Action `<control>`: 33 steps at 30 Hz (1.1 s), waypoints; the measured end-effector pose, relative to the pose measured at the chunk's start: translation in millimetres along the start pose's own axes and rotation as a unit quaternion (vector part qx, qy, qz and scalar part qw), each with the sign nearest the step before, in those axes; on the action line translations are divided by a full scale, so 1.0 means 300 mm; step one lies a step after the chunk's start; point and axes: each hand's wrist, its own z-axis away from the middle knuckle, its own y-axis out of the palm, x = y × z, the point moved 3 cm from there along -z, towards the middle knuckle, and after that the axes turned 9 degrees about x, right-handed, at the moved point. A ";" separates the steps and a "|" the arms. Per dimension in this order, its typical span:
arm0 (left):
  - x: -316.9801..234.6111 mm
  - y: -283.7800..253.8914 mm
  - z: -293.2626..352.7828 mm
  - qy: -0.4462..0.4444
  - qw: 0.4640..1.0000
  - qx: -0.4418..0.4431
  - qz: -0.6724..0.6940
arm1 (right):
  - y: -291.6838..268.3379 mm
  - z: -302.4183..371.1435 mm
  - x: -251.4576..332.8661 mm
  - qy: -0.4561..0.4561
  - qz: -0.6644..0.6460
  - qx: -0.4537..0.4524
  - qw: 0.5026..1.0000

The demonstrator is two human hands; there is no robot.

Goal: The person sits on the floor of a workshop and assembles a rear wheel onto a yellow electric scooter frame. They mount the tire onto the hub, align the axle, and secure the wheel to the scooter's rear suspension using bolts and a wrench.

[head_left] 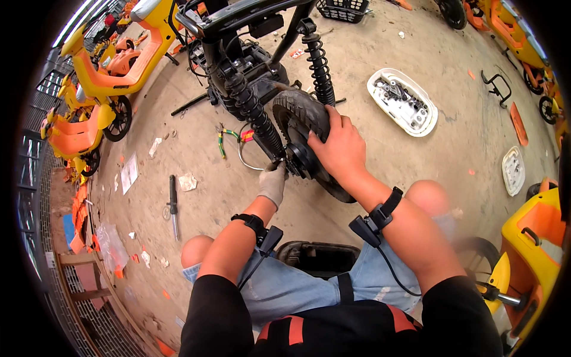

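A scooter's rear wheel (300,113) with a black tyre stands in front of me, between a left shock absorber (256,116) and a right shock absorber (319,68). My left hand (273,183), in a pale glove, is closed at the foot of the left shock, beside the wheel hub (300,159). Its fingertips are partly hidden, so what they pinch cannot be made out. My bare right hand (340,144) grips the tyre from its right side, with the thumb over the tread. Above the wheel rises the stripped black scooter frame (238,21).
Pliers with green-yellow handles (222,143) lie left of the wheel. A long black-handled tool (173,202) lies further left. A white tray of metal parts (410,113) sits to the right. A black bin (318,259) stands between my legs. Yellow scooters (538,238) line both sides.
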 end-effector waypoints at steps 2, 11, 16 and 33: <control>-0.006 0.026 0.022 -0.016 0.999 0.005 0.030 | 0.004 -0.002 -0.011 0.000 0.001 -0.005 1.000; -0.032 0.057 0.036 -0.041 0.994 -0.045 -0.092 | 0.013 -0.002 -0.011 0.010 0.005 -0.008 1.000; -0.054 0.073 0.043 -0.045 0.987 -0.068 -0.139 | 0.004 -0.001 0.007 0.022 0.017 -0.005 1.000; -0.022 0.074 0.012 0.002 0.959 -0.054 -0.278 | 0.063 -0.014 -0.030 -0.037 0.017 -0.039 0.998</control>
